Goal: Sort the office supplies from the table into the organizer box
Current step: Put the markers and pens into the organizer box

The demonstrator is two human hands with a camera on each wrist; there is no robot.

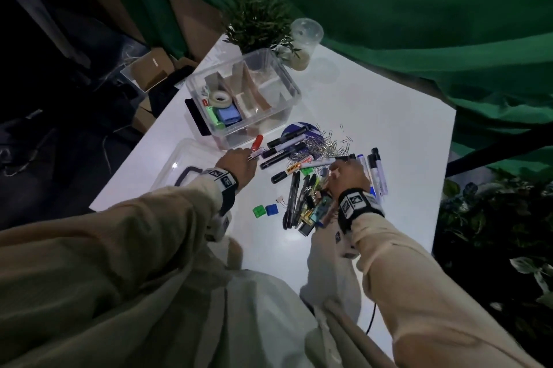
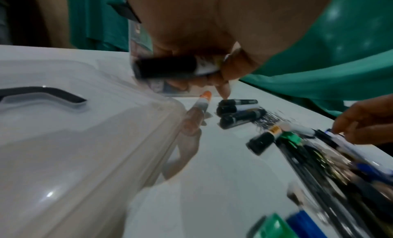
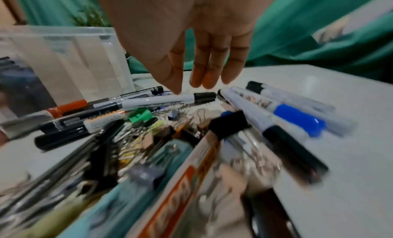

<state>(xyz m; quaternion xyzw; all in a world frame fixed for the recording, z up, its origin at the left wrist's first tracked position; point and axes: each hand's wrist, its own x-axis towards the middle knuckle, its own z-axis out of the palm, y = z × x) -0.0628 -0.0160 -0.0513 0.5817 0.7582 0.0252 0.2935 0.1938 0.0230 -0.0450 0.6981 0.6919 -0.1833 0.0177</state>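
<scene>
Your left hand (image 2: 202,44) grips a black-capped marker (image 2: 170,67) just beside the near wall of the organizer box (image 1: 287,80); the remaining markers (image 1: 284,147) and pens lie near that wall on the table (image 1: 389,134). Your right hand (image 3: 191,39) hovers with fingers spread and relaxed over a white marker (image 3: 165,100), holding nothing. Pinch that one mid-barrel; likely best to lift clear of the paper clips (image 1: 326,143) nearer the box, then drop both into one compartment.
</scene>
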